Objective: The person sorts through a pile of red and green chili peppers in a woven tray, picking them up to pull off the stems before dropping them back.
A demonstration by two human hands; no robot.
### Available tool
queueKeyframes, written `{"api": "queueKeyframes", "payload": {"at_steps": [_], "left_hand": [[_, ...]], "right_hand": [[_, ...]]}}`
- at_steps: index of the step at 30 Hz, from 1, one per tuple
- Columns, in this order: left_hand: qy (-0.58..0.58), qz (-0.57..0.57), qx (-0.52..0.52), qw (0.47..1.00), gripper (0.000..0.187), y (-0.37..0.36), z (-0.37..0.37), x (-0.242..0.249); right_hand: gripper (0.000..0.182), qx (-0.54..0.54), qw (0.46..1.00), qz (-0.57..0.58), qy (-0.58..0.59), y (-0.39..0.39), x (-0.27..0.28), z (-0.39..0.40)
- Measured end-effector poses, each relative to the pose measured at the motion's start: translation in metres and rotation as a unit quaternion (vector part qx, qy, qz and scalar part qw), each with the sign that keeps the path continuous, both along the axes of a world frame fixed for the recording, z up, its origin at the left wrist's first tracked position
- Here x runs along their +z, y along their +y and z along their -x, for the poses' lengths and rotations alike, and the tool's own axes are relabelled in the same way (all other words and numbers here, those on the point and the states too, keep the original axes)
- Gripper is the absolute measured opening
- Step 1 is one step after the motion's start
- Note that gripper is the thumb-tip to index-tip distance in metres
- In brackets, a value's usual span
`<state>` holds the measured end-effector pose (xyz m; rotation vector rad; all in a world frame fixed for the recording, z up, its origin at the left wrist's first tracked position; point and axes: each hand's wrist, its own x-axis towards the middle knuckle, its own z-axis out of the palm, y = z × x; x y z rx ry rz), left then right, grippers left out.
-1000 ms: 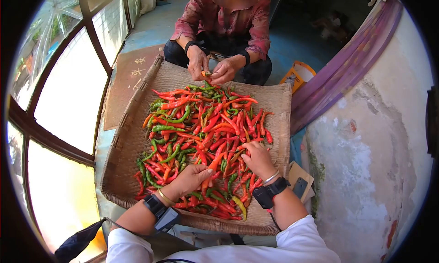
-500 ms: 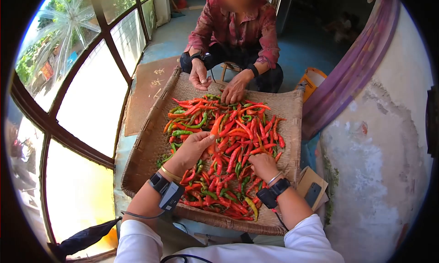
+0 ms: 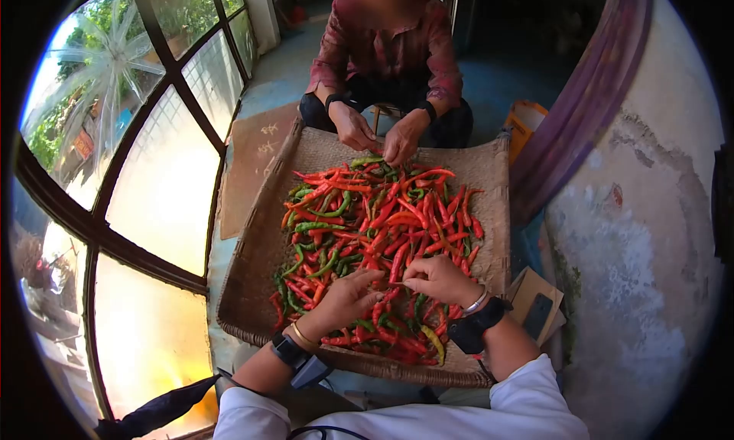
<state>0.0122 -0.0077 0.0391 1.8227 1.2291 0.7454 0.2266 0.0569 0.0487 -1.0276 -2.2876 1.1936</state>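
Observation:
Red and green chili peppers (image 3: pixel 359 233) lie heaped in a large woven basket tray (image 3: pixel 256 264). My left hand (image 3: pixel 345 301) is low over the near part of the heap, thumb and fingers apart, with no pepper plainly held. Close to its right, my right hand (image 3: pixel 445 281) is closed in a pinch. A thin pale chili stem (image 3: pixel 402 284) shows at its fingertips, pointing toward my left hand. Red peppers lie under and between both hands, so the contact there is partly hidden.
Across the tray sits a person in a patterned red shirt (image 3: pixel 386 54), both hands together over the far edge of the heap. Windows (image 3: pixel 164 161) line the left. On the right are a purple curtain (image 3: pixel 585 111), a worn wall (image 3: pixel 634 233) and a phone (image 3: pixel 538 316) on cardboard.
The red pepper seen upright in my left hand is no longer there. My left hand has moved down and nearer to my right hand. The other person's hands have come together.

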Motion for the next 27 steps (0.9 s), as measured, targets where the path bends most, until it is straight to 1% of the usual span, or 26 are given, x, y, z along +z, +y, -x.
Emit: {"api": "queueKeyframes", "payload": {"at_steps": [1,2,3,4,5,7,8,10,12,13,14,15,16,17,18,19,21,23,24,25,26,27], "left_hand": [[-0.043,0.024,0.008,0.999,0.033,-0.002,-0.002,-0.010],[-0.086,0.048,0.015,0.995,0.029,-0.002,-0.002,-0.016],[-0.090,0.050,0.014,0.995,0.029,-0.002,-0.004,-0.014],[-0.082,0.071,-0.012,0.994,0.027,-0.002,-0.005,-0.011],[-0.074,0.091,-0.038,0.992,0.026,-0.002,-0.006,-0.009],[-0.081,0.097,-0.036,0.991,0.024,-0.003,-0.007,-0.018],[-0.087,0.102,-0.040,0.990,0.022,-0.005,-0.006,-0.027],[-0.096,0.109,-0.042,0.989,0.021,-0.007,-0.007,-0.030],[-0.005,0.084,-0.097,0.992,0.019,-0.006,-0.006,-0.025],[-0.006,0.084,-0.097,0.992,0.019,-0.006,-0.007,-0.023],[-0.056,0.124,-0.081,0.987,0.019,-0.007,-0.007,-0.022],[-0.105,0.164,-0.065,0.979,0.020,-0.008,-0.008,-0.021],[-0.106,0.165,-0.065,0.978,0.020,-0.008,-0.008,-0.019],[-0.122,0.205,-0.054,0.970,0.021,-0.008,-0.008,-0.017],[-0.139,0.248,-0.043,0.958,0.021,-0.007,-0.008,-0.016],[-0.128,0.257,-0.061,0.956,0.023,-0.005,-0.004,-0.018],[-0.115,0.314,-0.046,0.941,0.026,-0.001,0.002,-0.012],[-0.124,0.347,-0.030,0.929,0.026,0.007,0.009,-0.005],[-0.117,0.321,-0.042,0.939,0.025,0.014,0.018,-0.012],[-0.142,0.289,-0.036,0.946,0.026,0.021,0.022,-0.007],[-0.174,0.268,-0.016,0.948,0.032,0.027,0.027,0.001],[-0.294,0.212,0.019,0.932,0.037,0.028,0.027,0.012]], "right_hand": [[0.013,0.012,0.995,0.069,0.065,-0.002,0.003,0.003],[0.013,0.011,0.996,0.070,0.063,-0.004,0.004,0.006],[0.012,0.008,0.989,0.119,0.085,-0.007,0.004,0.009],[0.012,0.007,0.980,0.170,0.105,-0.010,0.004,0.010],[0.012,0.008,0.980,0.172,0.102,-0.010,-0.001,0.011],[0.013,-0.029,0.950,0.274,0.149,-0.010,-0.013,0.013],[0.013,-0.029,0.949,0.279,0.147,-0.011,-0.015,0.013],[0.014,-0.082,0.918,0.325,0.210,-0.010,-0.015,0.011],[0.015,-0.092,0.914,0.332,0.213,-0.008,-0.017,0.007],[0.016,-0.102,0.910,0.336,0.220,-0.007,-0.018,0.006],[0.018,-0.128,0.909,0.330,0.222,-0.006,-0.024,0.007],[0.018,-0.128,0.909,0.331,0.221,-0.003,-0.026,0.005],[0.019,-0.155,0.896,0.343,0.234,-0.001,-0.028,0.002],[0.020,-0.182,0.882,0.357,0.246,0.002,-0.030,-0.001],[0.021,-0.215,0.881,0.340,0.248,0.004,-0.034,-0.002],[0.019,-0.251,0.890,0.300,0.234,0.009,-0.038,-0.004],[0.017,-0.275,0.883,0.276,0.263,0.017,-0.041,-0.012],[0.017,-0.286,0.880,0.274,0.262,0.019,-0.039,-0.015],[0.016,-0.292,0.880,0.263,0.268,0.020,-0.037,-0.015],[0.016,-0.291,0.880,0.264,0.267,0.021,-0.038,-0.013],[0.016,-0.289,0.891,0.254,0.241,0.022,-0.041,-0.012],[0.016,-0.288,0.901,0.243,0.214,0.022,-0.045,-0.011]]}}
